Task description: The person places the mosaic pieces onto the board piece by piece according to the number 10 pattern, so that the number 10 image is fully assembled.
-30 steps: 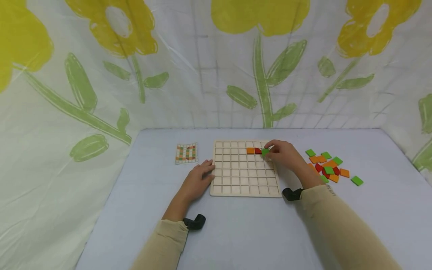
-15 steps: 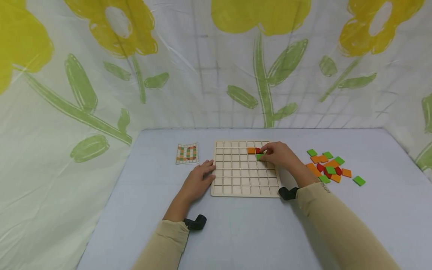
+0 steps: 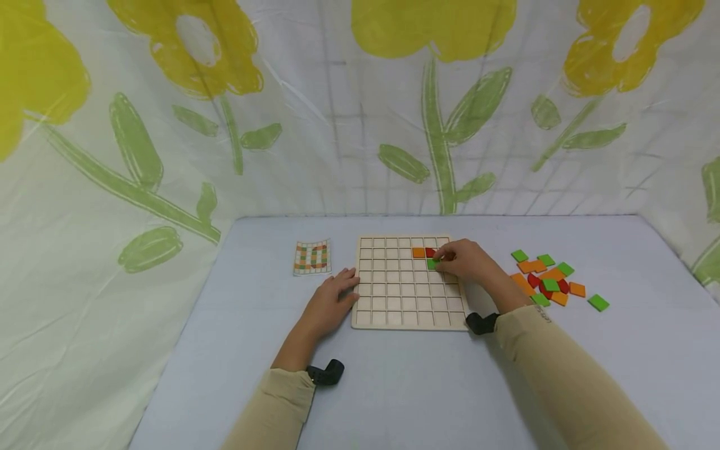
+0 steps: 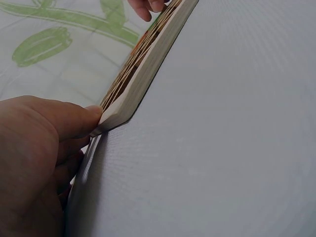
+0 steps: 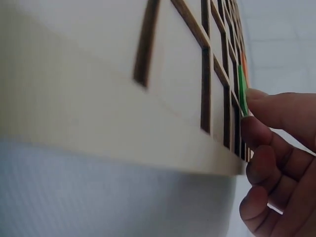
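A light wooden grid board lies flat in the head view. My right hand is over its upper right part, thumb and forefinger pinching a small green square tile. In the right wrist view the green tile is tilted against the grid, its near edge at the fingertips. Just beyond it on the board, an orange square tile and a red curved-edge tile lie side by side. My left hand rests at the board's left edge; its thumb touches the rim in the left wrist view.
Right of the board is a loose pile of green, orange and red tiles, with one green tile apart from it. A pattern card with a coloured grid lies left of the board. A flower-printed curtain hangs behind the table.
My right hand has carried the green tile left and slightly nearer, from the right of the red tile to the cell in front of it. The left hand stays in place.
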`<state>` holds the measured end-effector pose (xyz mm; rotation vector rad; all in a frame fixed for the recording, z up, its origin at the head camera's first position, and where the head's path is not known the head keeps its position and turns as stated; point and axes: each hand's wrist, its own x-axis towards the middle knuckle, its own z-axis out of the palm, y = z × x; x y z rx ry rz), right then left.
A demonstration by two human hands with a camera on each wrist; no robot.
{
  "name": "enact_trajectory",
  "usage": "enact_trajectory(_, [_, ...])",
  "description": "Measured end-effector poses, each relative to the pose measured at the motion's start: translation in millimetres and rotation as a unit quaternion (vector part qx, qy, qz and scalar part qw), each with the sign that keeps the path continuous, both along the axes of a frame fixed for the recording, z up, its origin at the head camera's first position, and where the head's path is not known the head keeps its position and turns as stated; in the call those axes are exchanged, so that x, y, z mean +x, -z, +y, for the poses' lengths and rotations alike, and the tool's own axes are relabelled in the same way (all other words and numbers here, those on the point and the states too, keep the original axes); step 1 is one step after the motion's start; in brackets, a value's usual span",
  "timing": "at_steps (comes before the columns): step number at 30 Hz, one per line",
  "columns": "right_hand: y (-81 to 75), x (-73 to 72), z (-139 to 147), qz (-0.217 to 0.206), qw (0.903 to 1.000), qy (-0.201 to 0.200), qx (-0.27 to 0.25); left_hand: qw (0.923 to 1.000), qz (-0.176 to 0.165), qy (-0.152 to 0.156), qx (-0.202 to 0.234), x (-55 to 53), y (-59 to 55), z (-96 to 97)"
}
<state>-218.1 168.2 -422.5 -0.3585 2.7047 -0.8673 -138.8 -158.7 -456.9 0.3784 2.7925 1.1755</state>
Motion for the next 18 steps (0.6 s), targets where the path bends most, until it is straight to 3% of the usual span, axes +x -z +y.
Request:
enact_trajectory(8, [-7.5, 3.1, 36.3, 0.008, 0.9986, 0.049, 0.020, 1.0000, -0.004, 0.002, -0.002, 0.8, 1.1, -0.1])
enact_trajectory(18, [-18.0, 6.1, 114.6, -0.018, 0.9922, 0.122, 0.021, 1.0000, -0.001, 0.004, -0.005, -1.9, 0.0, -0.6])
